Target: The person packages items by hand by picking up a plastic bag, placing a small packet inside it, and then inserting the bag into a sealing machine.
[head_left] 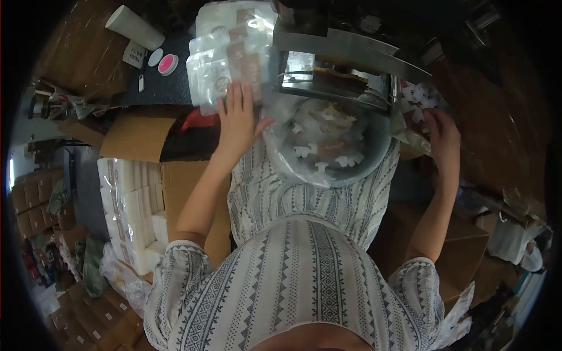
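Note:
My left hand (236, 120) lies with fingers stretched out over the lower edge of a fanned stack of clear and brown printed pouches (231, 52). Its thumb points right, toward a round basin (374, 167) lined with clear plastic. Inside the basin are several small white notched pieces (349, 159). On the far right, my right hand (445, 137) bends its fingers down at a pile of similar white pieces (417, 93) beside a plastic bag edge (414, 140). The fingers look drawn together there, and I cannot tell what is between them.
A metal machine (351, 50) stands right behind the basin. On the dark table at left are a white cylinder (134, 27), a small tub with pink contents (168, 65) and its lid (155, 57). An open cardboard box (193, 193) stands left, beside stacked white packs (126, 205).

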A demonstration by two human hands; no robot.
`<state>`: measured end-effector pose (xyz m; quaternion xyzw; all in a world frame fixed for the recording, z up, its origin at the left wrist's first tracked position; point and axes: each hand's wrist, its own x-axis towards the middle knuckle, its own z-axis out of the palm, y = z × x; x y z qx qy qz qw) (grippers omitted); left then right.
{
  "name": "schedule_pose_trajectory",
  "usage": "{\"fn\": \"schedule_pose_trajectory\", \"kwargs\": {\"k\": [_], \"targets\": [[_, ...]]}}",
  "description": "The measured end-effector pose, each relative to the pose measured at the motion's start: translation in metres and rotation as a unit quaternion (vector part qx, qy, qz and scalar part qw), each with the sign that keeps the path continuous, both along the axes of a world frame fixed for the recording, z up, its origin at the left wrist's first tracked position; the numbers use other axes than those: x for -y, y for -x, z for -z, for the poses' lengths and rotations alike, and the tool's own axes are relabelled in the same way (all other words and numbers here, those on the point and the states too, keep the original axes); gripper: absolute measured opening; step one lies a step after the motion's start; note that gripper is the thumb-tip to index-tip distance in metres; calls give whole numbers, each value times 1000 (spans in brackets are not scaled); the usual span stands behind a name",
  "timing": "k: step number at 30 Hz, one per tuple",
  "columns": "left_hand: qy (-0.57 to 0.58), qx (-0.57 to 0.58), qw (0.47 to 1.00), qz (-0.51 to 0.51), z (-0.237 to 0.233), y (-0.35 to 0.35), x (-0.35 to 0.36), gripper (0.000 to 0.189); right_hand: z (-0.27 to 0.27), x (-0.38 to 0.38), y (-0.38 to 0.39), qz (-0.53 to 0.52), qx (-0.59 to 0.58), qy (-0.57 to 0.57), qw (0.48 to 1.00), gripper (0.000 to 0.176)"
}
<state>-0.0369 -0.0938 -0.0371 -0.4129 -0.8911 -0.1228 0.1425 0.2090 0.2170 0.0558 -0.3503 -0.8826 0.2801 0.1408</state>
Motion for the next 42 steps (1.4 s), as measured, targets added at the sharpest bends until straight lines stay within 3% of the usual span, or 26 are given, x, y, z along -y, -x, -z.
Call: {"fn": "schedule_pose_trajectory", "kwargs": {"k": [1, 2, 3, 5, 6, 8, 9, 11, 12, 14, 18, 20, 24, 26, 30, 32, 35, 36, 38, 39, 40, 41, 42], "targets": [[-12, 29, 998, 52, 2, -9, 4, 59, 0, 1, 1, 7, -55, 70, 996, 16], [-59, -24, 997, 39, 0, -9, 6, 42, 0, 1, 3, 17, -111, 138, 984, 14], [-58, -23, 997, 39, -9, -10, 7, 42, -4, 7, 6, 17, -110, 140, 984, 14], [-74, 137, 986, -65, -27, -14, 12, 21, -15, 30, 22, -77, -172, 217, 958, 13], [-75, 137, 986, -66, -33, -19, 11, 21, -15, 44, 31, -78, -172, 217, 958, 13], [-194, 67, 979, -9, -42, -33, 5, 7, -9, 72, 51, -164, -284, 293, 898, 16], [-193, 65, 979, -8, -46, -38, 4, 7, -8, 81, 60, -165, -285, 293, 898, 16], [-206, 83, 975, -13, -53, -47, 4, 8, -6, 93, 73, -204, -255, 141, 935, 21], [-206, 82, 975, -13, -56, -50, 3, 8, -5, 96, 78, -205, -256, 141, 934, 21], [-236, 126, 963, 28, -61, -55, 1, 9, -3, 98, 84, -231, -214, -7, 949, 23], [-243, 152, 955, 80, -63, -63, -5, 9, -3, 100, 81, -236, -215, 7, 948, 24], [-234, 196, 945, 116, -64, -66, -9, 9, -3, 102, 78, -253, -249, 128, 926, 21], [-182, 272, 932, 155, -54, -71, -25, 11, 12, 94, 76, -224, -266, 210, 914, 21], [-186, 551, 808, 94, -52, -73, -40, 18, 12, 87, 73, -130, -241, 144, 951, 23], [-161, 624, 763, 49, -56, -56, -75, 24, 5, 63, 53, -80, -220, 13, 972, 19], [-250, 690, 679, 36, -36, -47, -87, 27, -2, 51, 38, -34, -62, -67, 995, 18], [-293, 720, 629, -1, -39, -51, -91, 33, 7, 24, 32, 4, -29, -108, 994, 17], [-291, 721, 629, -4, -35, -50, -87, 33, 16, 16, 32, 4, -27, -105, 994, 17], [-230, 617, 752, 41, -26, -37, -79, 39, 33, 2, 35, -46, 48, -155, 986, 17], [-232, 614, 753, 42, -26, -20, -75, 39, 31, -2, 37, -46, 45, -157, 985, 17], [-284, 387, 877, 27, -26, 3, -66, 44, 28, -3, 37, -51, 39, -120, 991, 18], [-315, 136, 939, 10, -25, 17, -53, 52, 27, -2, 34, -55, 37, -81, 995, 18], [-313, 138, 940, 11, -16, 22, -38, 52, 27, -2, 30, -53, 38, -80, 995, 18]]}}
